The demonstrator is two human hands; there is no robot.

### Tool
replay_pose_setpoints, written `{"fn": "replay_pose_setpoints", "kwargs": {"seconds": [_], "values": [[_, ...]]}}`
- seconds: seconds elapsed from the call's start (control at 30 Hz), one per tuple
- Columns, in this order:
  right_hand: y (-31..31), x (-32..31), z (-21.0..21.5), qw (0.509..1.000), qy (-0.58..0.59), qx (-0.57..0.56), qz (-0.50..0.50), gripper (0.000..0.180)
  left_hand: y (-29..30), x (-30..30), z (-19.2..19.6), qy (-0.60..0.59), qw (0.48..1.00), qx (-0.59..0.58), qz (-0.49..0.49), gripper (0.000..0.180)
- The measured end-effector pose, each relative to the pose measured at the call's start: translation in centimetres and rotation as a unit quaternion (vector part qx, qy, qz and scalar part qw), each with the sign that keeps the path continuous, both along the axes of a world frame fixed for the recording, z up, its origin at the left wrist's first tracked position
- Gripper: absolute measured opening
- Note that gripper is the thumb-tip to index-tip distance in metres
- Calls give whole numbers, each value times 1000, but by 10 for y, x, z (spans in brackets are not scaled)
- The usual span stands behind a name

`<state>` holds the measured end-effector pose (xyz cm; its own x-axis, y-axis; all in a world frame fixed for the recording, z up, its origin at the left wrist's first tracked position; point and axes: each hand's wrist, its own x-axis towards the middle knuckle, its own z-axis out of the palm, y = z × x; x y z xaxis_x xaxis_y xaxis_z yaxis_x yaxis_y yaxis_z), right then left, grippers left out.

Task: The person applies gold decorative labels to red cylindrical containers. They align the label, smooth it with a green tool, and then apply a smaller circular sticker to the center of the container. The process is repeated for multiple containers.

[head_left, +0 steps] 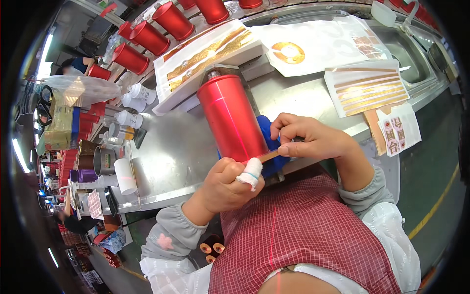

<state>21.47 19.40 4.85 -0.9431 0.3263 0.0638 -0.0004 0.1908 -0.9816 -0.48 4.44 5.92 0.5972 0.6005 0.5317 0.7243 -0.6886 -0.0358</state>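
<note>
A shiny red metal cylinder [232, 117] lies on a fixture, its far end against a metal bracket and blue parts [265, 128] beside its right side. A narrow gold-brown strip [269, 156] stretches between my hands at the cylinder's near end. My right hand [311, 138] pinches the strip's right end between thumb and fingers. Curled at the near rim, my left hand [226, 187] closes where the strip's left end disappears. White bandage [250, 174] wraps one of its digits and hides part of that grip.
White sheets with gold decals [288, 52] lie beyond the cylinder, and a sheet of gold stripes [366, 87] at right. A sink [416, 61] is far right. Several red cylinders [149, 38] stand along the back. Left are white cups [139, 93] and a paper roll [125, 176].
</note>
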Motion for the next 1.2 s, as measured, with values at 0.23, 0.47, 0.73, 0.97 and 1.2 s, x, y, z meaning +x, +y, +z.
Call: {"fn": "replay_pose_setpoints", "kwargs": {"seconds": [0.23,0.47,0.73,0.97,1.2], "values": [[0,-4,-17,1000,-17,-1,-3,26,5,8,8,40,999,6,6,27],[-5,-10,-15,999,20,43,-17,29,-17,0,-12,-177,977,-68,95,25],[-4,-9,-23,998,17,46,-26,27,1,6,3,-33,999,-6,6,27],[-5,-2,-22,997,28,54,-40,25,-12,-5,-12,-104,994,-9,41,22],[-27,-14,-35,952,107,240,-154,69,-23,-2,-18,-57,994,4,98,24]]}}
